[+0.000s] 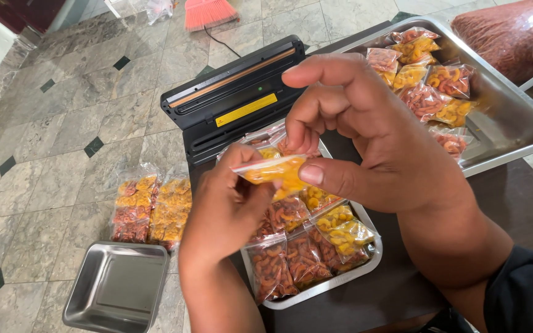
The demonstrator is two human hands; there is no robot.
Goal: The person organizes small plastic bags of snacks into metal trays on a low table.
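Note:
Both hands hold one small clear packet of orange and yellow snack pieces (277, 171) above a table. My left hand (232, 200) grips its left side from below. My right hand (353, 132) pinches its right end between thumb and fingers. Right under the packet lies a steel tray (316, 290) with several packets of red and yellow snacks. A black heat sealer (235, 92) with a yellow label stands just behind the hands.
A bigger steel tray (513, 123) at the right holds several more packets. On the tiled floor at left lie filled packets (149, 206) and an empty steel tray (115, 287). A large red-brown sack (513, 34) and a pink broom (208, 12) are farther back.

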